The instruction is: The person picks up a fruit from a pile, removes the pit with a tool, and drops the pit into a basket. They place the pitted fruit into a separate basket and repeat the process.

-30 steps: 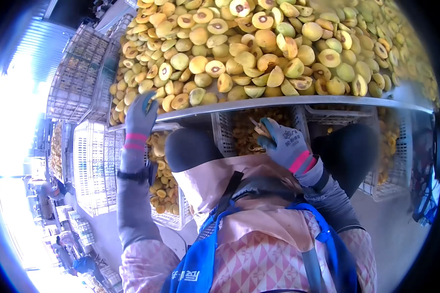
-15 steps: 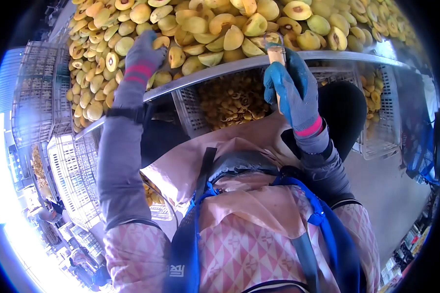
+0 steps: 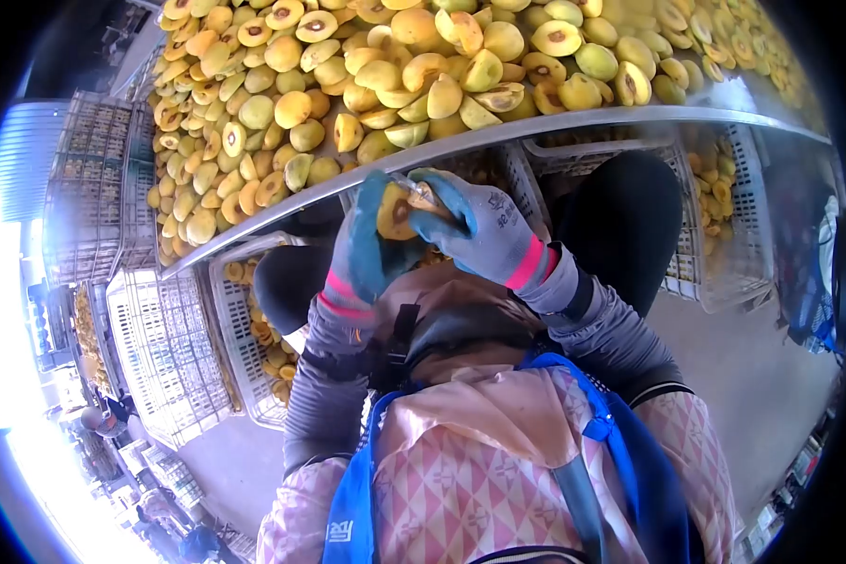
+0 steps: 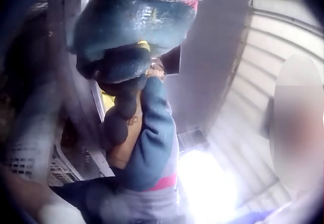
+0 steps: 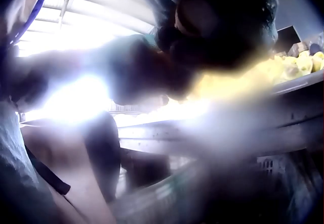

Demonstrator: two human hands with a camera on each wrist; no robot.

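In the head view my gloved left hand holds a halved yellow peach, its brown centre facing the other hand. My gloved right hand meets it from the right, over my lap and just in front of the table's rim. A wooden handle lies in the right hand's curled fingers in the left wrist view. The tool's working end is at the peach, mostly covered by the gloves. Dark blur covers most of the hands in the right wrist view.
Beyond the metal table rim lies a broad heap of halved peaches. Below the table, plastic crates stand around my knees, including a right-hand crate with peach pieces. A white crate and stacked grey crates flank the left side.
My left hand reached into the heap, took a peach half and came back to the middle. The right hand rose with the wooden-handled tool, then lowered and moved left to the peach.
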